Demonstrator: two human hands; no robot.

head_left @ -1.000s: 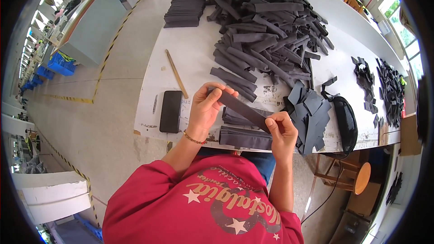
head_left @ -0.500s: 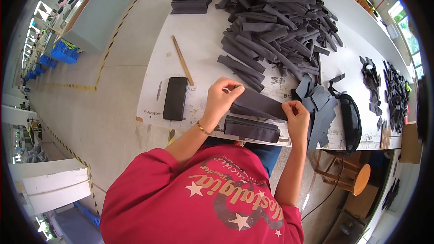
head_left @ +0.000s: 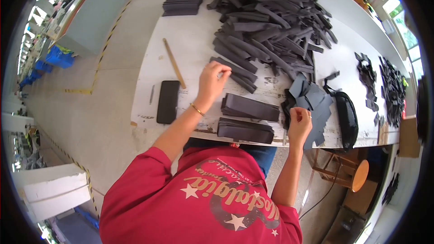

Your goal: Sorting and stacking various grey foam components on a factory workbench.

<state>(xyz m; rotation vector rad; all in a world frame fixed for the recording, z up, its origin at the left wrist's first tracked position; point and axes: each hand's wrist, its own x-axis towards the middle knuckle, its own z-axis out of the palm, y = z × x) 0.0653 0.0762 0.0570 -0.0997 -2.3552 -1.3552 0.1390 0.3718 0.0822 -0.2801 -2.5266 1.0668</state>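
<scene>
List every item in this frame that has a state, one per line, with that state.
Left hand: empty, fingers on a loose strip at the pile's edge.
Right hand: loosely closed by the cut pieces, hold unclear.
Near stack: flat, squared, at the table edge.
Second stack: flat, untouched.
Strip pile: jumbled.
Phone: screen dark.

Factory workshop — worktable (head_left: 190, 49) w/ heaped dark strips (head_left: 266, 13).

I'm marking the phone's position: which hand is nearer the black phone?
Left. The left hand hovers just right of the phone; the right hand is far right of it.
</scene>
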